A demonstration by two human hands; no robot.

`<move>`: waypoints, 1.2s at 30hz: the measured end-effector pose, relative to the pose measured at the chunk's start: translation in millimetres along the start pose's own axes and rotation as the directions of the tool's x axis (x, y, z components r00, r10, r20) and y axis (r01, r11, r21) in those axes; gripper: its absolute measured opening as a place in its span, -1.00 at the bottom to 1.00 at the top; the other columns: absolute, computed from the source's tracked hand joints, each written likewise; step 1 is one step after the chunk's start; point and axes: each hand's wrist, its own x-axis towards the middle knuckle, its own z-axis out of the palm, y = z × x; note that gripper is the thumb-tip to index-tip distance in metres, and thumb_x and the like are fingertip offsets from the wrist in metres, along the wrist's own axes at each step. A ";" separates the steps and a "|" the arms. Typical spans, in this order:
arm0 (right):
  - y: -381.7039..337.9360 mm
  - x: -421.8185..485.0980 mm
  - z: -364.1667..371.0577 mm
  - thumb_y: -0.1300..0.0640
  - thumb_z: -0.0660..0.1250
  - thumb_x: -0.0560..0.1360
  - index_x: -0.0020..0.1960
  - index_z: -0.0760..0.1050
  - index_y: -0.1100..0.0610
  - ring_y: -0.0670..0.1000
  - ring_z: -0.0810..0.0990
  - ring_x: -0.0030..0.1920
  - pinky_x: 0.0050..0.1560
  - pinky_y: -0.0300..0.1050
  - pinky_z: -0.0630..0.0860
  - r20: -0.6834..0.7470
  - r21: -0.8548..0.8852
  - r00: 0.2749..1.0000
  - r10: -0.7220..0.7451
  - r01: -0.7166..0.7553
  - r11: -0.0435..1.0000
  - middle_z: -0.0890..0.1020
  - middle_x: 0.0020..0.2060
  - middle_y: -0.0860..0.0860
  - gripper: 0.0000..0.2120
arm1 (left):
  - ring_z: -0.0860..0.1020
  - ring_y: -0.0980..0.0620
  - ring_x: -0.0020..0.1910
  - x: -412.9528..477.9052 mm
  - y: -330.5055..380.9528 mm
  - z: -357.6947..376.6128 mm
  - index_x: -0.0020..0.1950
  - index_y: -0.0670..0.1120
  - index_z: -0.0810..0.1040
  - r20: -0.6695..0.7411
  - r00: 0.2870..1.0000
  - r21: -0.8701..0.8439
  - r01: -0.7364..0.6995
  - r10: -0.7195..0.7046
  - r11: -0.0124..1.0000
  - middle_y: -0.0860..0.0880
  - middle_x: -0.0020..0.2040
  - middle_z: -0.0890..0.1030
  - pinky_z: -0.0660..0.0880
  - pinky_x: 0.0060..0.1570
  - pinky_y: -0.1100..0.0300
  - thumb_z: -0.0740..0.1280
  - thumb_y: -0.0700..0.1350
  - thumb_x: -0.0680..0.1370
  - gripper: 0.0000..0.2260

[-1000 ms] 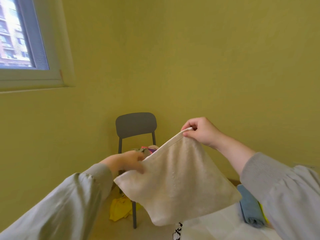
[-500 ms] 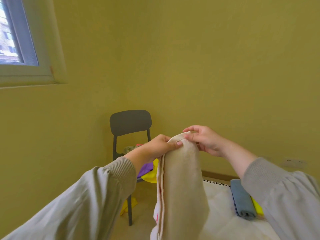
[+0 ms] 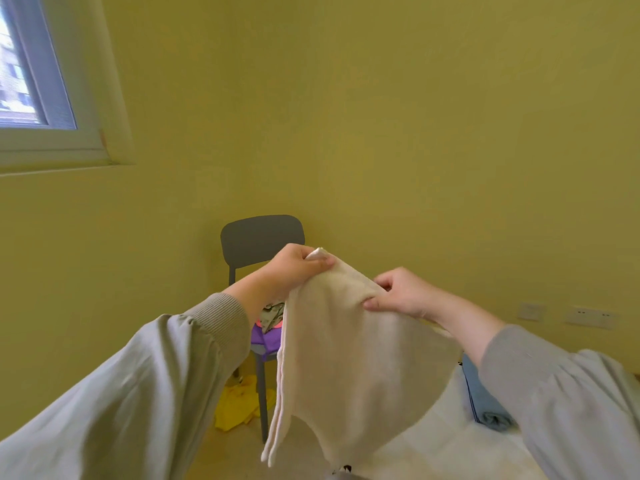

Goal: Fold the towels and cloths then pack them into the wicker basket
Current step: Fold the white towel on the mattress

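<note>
Both forearms raised toward frame centre. Left hand [image 3: 298, 268] higher, fingers curled, pinching the towel [image 3: 346, 358] at its top corner. Right hand [image 3: 405, 296] lower right, thumb and fingers pinching its edge.

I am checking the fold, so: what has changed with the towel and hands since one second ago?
The hands met, folding the towel in half, then parted. The left hand took both corners and rose slightly left; the right hand let go and now pinches the top edge farther right. Chair and blue cloth stayed put.

cream towel [image 3: 346, 358] is hiding part of chair [image 3: 259, 240] | right sleeve [image 3: 571, 410] is half-covering blue folded cloth [image 3: 485, 407] | frame edge is cutting window [image 3: 20, 81]
</note>
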 end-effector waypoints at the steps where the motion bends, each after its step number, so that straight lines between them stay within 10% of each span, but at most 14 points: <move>1: -2.1 2.6 -1.4 0.22 0.49 0.39 -0.20 0.55 0.14 -0.11 0.48 -0.34 -0.35 -0.27 0.39 0.007 -0.057 1.000 0.012 -0.011 0.998 0.56 -0.34 -0.04 -0.88 | 0.57 -0.02 -0.23 2.2 -2.2 -0.9 -0.08 -0.25 0.62 -0.049 0.999 0.054 -0.014 0.017 0.998 -0.12 -0.19 0.61 0.53 -0.14 0.12 0.39 0.01 0.53 -0.71; 6: 5.3 1.0 -17.9 0.29 0.39 0.41 -0.32 0.47 0.06 -0.07 0.50 -0.40 -0.46 -0.26 0.41 0.024 -0.485 0.970 0.241 -0.199 0.851 0.56 -0.36 0.00 -0.79 | 0.45 0.00 -0.24 5.7 -14.8 -10.2 -0.08 -0.33 0.55 -0.297 0.952 0.095 -0.046 0.072 0.994 -0.12 -0.24 0.51 0.38 -0.21 0.14 0.30 -0.03 0.57 -0.67; 13: 55.8 -4.8 -37.3 0.32 0.21 0.38 -0.49 0.26 0.11 0.02 0.24 -0.43 -0.42 -0.15 0.12 -0.294 -0.572 0.916 0.273 -0.397 0.718 0.27 -0.51 0.02 -0.68 | 0.45 0.05 -0.28 4.4 -38.5 -27.5 -0.22 -0.05 0.57 -0.427 0.904 0.069 0.015 0.016 0.998 0.00 -0.28 0.53 0.38 -0.25 0.16 0.23 -0.04 0.61 -0.75; 20: 69.9 -4.4 -50.0 0.25 0.36 0.48 -0.32 0.48 0.13 0.04 0.44 -0.30 -0.27 -0.14 0.31 -0.522 0.091 0.823 0.226 -0.209 0.974 0.50 -0.38 0.04 -0.79 | 0.36 0.03 -0.33 2.9 -50.6 -36.6 -0.25 -0.14 0.49 -0.481 0.875 0.046 0.087 -0.054 0.995 -0.03 -0.33 0.42 0.29 -0.33 0.20 0.23 0.02 0.61 -0.68; 24: 68.5 -9.9 -52.0 0.25 0.33 0.52 -0.16 0.51 0.18 0.05 0.50 -0.25 -0.15 -0.09 0.47 -0.439 0.608 0.838 0.323 0.012 0.794 0.58 -0.27 0.08 -0.92 | 0.51 0.01 -0.09 -0.6 -57.0 -41.2 0.06 -0.10 0.61 -0.456 0.883 -0.057 0.098 -0.114 0.994 -0.02 -0.08 0.58 0.44 -0.11 0.16 0.21 0.02 0.62 -0.75; 30: 60.2 -7.8 -52.4 0.19 0.37 0.50 -0.17 0.55 0.16 0.01 0.54 -0.23 -0.22 -0.13 0.46 -0.476 0.618 0.817 0.327 0.045 0.785 0.61 -0.24 0.04 -0.92 | 0.51 -0.04 0.12 -4.4 -65.8 -39.1 0.22 -0.09 0.53 -0.359 0.918 -0.108 0.140 -0.170 0.984 -0.03 0.11 0.57 0.47 0.21 -0.02 0.18 0.04 0.63 -0.71; 36: 63.5 -12.8 -57.6 0.24 0.30 0.54 -0.26 0.50 0.15 0.00 0.48 -0.34 -0.32 -0.15 0.40 -0.554 0.565 0.746 0.369 0.012 0.825 0.55 -0.34 0.03 -0.81 | 0.58 -0.06 -0.02 -8.7 -65.6 -32.6 0.01 -0.09 0.61 -0.263 0.935 -0.127 0.211 -0.238 0.969 -0.07 -0.02 0.61 0.56 0.02 0.02 0.31 -0.07 0.58 -0.87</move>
